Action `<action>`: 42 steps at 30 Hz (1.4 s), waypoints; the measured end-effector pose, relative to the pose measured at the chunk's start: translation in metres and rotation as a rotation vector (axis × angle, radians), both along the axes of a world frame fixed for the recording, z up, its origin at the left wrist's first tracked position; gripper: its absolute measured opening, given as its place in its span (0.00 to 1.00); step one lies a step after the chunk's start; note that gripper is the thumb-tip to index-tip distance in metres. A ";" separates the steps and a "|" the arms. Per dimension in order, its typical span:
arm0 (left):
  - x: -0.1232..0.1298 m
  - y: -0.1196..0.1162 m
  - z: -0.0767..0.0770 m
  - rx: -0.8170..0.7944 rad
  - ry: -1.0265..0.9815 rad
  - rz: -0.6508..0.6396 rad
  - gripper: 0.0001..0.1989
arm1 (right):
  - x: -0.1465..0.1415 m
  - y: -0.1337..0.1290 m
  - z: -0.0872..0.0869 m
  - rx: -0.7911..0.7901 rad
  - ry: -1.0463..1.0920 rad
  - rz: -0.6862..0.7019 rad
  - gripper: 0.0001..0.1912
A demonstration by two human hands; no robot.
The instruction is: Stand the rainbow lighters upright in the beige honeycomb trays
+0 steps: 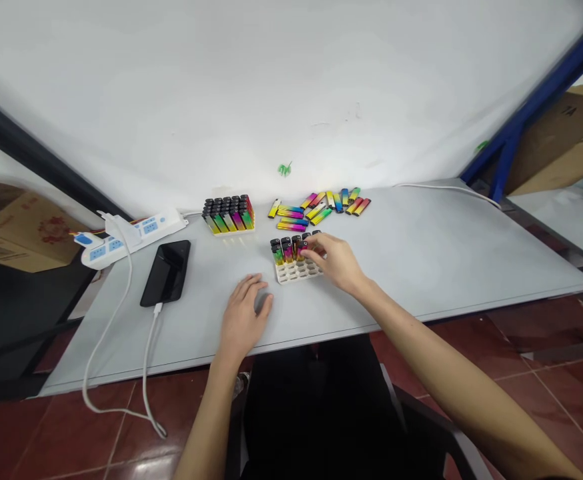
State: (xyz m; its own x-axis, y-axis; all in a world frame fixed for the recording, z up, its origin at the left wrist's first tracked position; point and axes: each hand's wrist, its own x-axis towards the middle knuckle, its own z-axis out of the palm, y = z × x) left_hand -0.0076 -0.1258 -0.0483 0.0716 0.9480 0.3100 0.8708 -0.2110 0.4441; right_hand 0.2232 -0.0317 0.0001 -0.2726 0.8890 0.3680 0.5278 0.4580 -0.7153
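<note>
A white tray with rows of holes (pixel 291 274) stands near the middle of the table, its back rows filled with upright lighters (pixel 287 249) that have black tops and shiny coloured bodies. Over the tray's right part, my right hand (pixel 339 260) has its thumb and fingers closed on a lighter (pixel 301 251) at the front of the filled rows. The hand hides the tray's right side. My left hand (pixel 244 315) lies flat on the table, left of the tray, fingers stretched out and holding nothing.
Behind the tray several loose lighters (pixel 291 212) lie scattered by the wall. A second tray packed with lighters (pixel 229 215) stands back left. Further left are a black phone (pixel 166 273) on a white cable (pixel 146 353) and a power strip (pixel 136 238). Cardboard boxes (pixel 26 227) flank the table.
</note>
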 end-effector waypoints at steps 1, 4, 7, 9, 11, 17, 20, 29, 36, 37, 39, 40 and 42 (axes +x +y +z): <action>0.000 0.000 0.000 -0.001 -0.005 0.000 0.14 | -0.001 0.001 0.001 0.009 -0.027 0.004 0.09; 0.000 0.000 0.000 -0.004 -0.013 0.003 0.14 | -0.005 0.003 0.004 0.028 -0.085 0.009 0.08; 0.000 -0.001 0.000 -0.007 -0.012 0.002 0.14 | -0.007 0.002 0.006 0.047 -0.139 0.005 0.09; 0.000 -0.001 0.001 -0.014 -0.014 0.000 0.14 | -0.008 0.001 0.005 0.052 -0.141 -0.004 0.09; 0.000 -0.001 0.001 -0.017 -0.019 0.001 0.14 | -0.009 0.001 0.003 0.051 -0.121 -0.014 0.09; -0.001 -0.001 0.001 0.002 -0.049 0.000 0.13 | -0.009 0.001 -0.001 0.032 -0.112 -0.027 0.09; -0.001 -0.001 0.001 0.003 -0.055 -0.002 0.13 | -0.009 0.001 0.000 0.022 -0.203 -0.055 0.07; -0.003 -0.001 -0.002 -0.016 -0.039 0.004 0.14 | 0.020 0.007 0.010 0.031 -0.332 -0.278 0.27; -0.005 0.001 -0.001 0.001 -0.064 0.005 0.12 | 0.090 0.070 -0.015 -0.030 -0.418 -0.572 0.22; -0.005 0.002 -0.001 0.001 -0.068 0.007 0.12 | 0.096 0.077 -0.022 -0.047 -0.468 -0.573 0.24; -0.005 0.001 0.000 0.001 -0.070 0.013 0.12 | 0.105 0.085 -0.035 -0.043 -0.511 -0.604 0.24; -0.005 0.001 0.000 0.000 -0.070 0.015 0.12 | 0.107 0.086 -0.040 -0.033 -0.503 -0.635 0.23; -0.005 0.001 0.000 -0.006 -0.070 0.018 0.11 | 0.111 0.086 -0.048 -0.014 -0.473 -0.691 0.21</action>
State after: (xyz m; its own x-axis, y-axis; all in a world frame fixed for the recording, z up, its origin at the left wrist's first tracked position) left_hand -0.0126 -0.1246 -0.0479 0.0330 0.9509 0.3078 0.8409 -0.1929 0.5057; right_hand 0.3341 0.0539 -0.0478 0.2124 0.9162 0.3397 0.9324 -0.0860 -0.3509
